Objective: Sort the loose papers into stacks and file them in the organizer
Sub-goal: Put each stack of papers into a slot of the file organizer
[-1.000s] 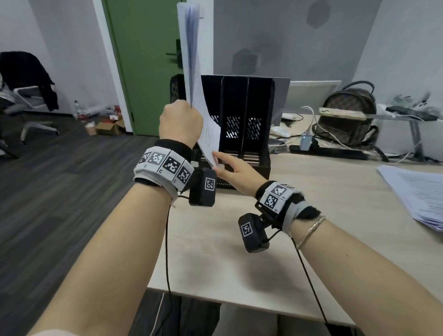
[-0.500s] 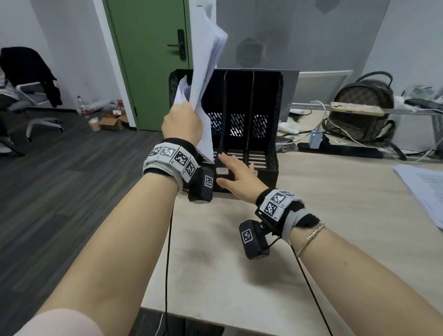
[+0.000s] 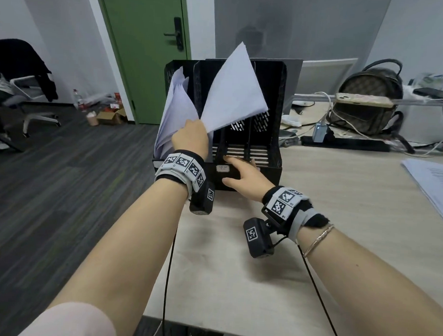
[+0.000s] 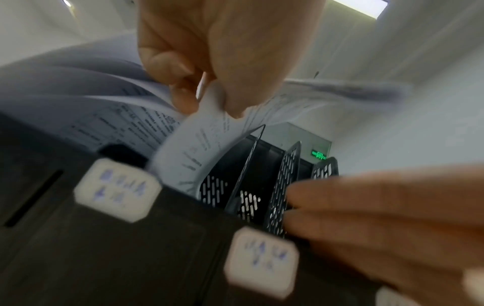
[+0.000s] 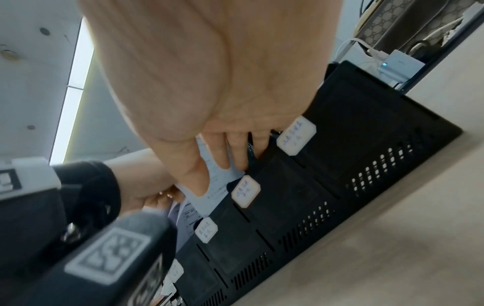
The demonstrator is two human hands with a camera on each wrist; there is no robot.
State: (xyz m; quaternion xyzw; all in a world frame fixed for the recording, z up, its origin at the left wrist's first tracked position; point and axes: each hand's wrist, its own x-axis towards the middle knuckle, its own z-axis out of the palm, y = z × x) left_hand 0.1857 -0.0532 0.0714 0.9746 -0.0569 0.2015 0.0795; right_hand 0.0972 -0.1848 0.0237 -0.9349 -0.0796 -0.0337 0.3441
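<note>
The left hand pinches a splayed sheaf of white printed papers near its lower edge, feeding it into the leftmost slots of the black perforated-metal desk organizer; gripping low probably lets the sheets slide down between the dividers. The organizer stands at the back left corner of the pale wooden table. The right hand, fingers straight, rests over the organizer's front lip, apparently to steady it. Another loose white paper pile lies at the table's right edge, unfiled.

White papers, black slotted organizer, green door.
</note>
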